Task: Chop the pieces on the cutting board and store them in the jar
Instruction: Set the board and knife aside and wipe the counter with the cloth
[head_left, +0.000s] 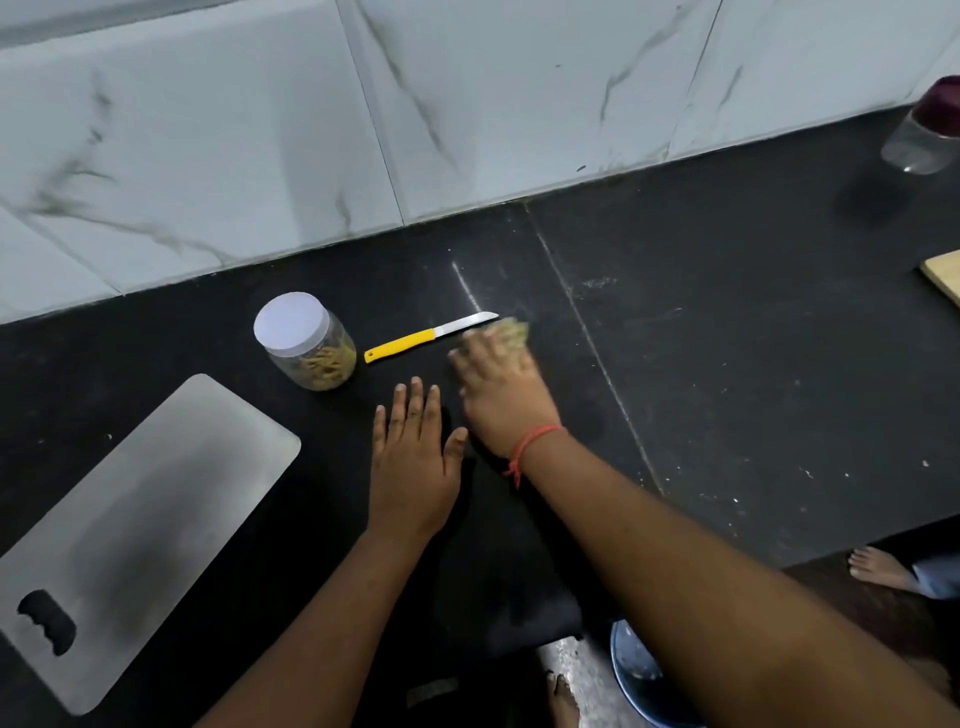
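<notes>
A steel cutting board (156, 509) with a black handle hole lies bare at the left of the black counter. Behind it stands a clear jar (306, 345) with a white lid on, holding yellowish chopped pieces. A knife with a yellow handle (415, 343) lies flat to the jar's right. My left hand (415, 462) rests flat on the counter with straight fingers. My right hand (498, 384), blurred, lies over a greenish scrub pad (511, 332) beside the knife tip; I cannot tell whether its fingers curl round the pad.
A marble-tiled wall (467, 104) backs the counter. A clear jar with a maroon lid (924, 130) stands at the far right. A wooden board corner (943, 278) shows at the right edge. Below the counter edge are a blue bowl (639, 670) and bare feet.
</notes>
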